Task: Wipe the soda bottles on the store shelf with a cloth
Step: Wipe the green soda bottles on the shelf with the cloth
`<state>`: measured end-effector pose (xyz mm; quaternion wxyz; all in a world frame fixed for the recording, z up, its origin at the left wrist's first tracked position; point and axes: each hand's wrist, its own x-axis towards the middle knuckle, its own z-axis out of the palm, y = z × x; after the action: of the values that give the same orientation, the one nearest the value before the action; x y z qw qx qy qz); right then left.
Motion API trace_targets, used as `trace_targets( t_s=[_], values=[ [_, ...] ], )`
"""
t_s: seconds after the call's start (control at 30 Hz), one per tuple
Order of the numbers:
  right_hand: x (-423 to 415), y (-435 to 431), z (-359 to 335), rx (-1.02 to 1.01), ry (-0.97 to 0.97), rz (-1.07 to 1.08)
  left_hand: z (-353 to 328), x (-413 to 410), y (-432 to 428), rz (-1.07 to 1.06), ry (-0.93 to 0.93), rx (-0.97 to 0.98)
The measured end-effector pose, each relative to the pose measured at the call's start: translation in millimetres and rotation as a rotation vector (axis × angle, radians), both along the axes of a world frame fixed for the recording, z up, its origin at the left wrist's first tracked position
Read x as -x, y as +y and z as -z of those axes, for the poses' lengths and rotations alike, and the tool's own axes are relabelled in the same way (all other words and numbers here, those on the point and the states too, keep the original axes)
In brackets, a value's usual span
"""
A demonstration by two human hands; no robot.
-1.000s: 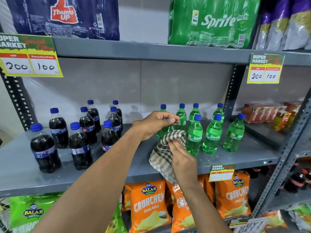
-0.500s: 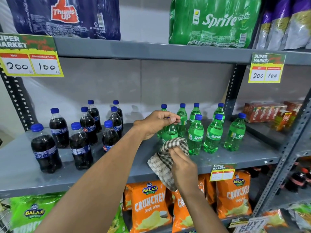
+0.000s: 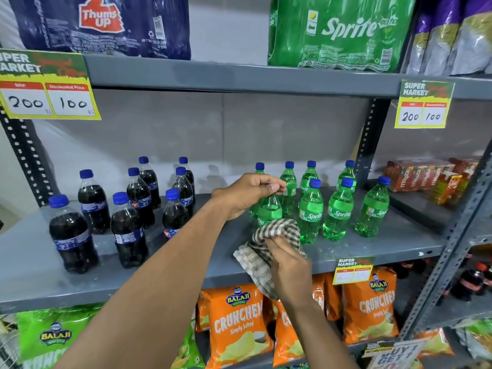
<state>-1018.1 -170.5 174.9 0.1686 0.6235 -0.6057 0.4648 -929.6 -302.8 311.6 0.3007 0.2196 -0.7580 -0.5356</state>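
Observation:
On the grey middle shelf [image 3: 186, 272] stand several green Sprite bottles [image 3: 338, 209] with blue caps at the right and several dark cola bottles [image 3: 127, 227] at the left. My left hand [image 3: 247, 194] grips the cap and neck of the front-left Sprite bottle [image 3: 269, 210]. My right hand [image 3: 288, 265] presses a checked cloth [image 3: 266, 243] against the lower part of that bottle; the bottle's base is hidden behind the cloth.
The upper shelf carries a Thums Up pack [image 3: 103, 22] and a Sprite pack [image 3: 338, 33]. Yellow price tags [image 3: 45, 86] hang from its edge. Orange chip bags [image 3: 239, 323] fill the shelf below. Red cartons [image 3: 426, 177] sit at the far right behind a steel upright [image 3: 452, 235].
The cloth in my right hand has slid down the Sprite bottle, from around its middle to its lower part. My left hand stays on the cap.

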Motion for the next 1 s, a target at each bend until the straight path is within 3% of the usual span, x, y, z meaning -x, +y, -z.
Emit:
trace_targets(
  t_s=[0.2,0.43,0.67,1.0],
  values=[
    [-1,-21,-31,0.171,0.031,0.056,2,-1,0,0.010,0.015,-0.030],
    [-1,-6,15,0.043,-0.056,-0.006,3,-1,0,-0.007,0.021,-0.031],
    [-1,-31,-26,0.183,0.058,0.021,4,0,-3,0.021,0.038,-0.093],
    [-4,-21,15,0.154,0.030,-0.049,3,-1,0,-0.003,0.012,-0.047]
  ],
)
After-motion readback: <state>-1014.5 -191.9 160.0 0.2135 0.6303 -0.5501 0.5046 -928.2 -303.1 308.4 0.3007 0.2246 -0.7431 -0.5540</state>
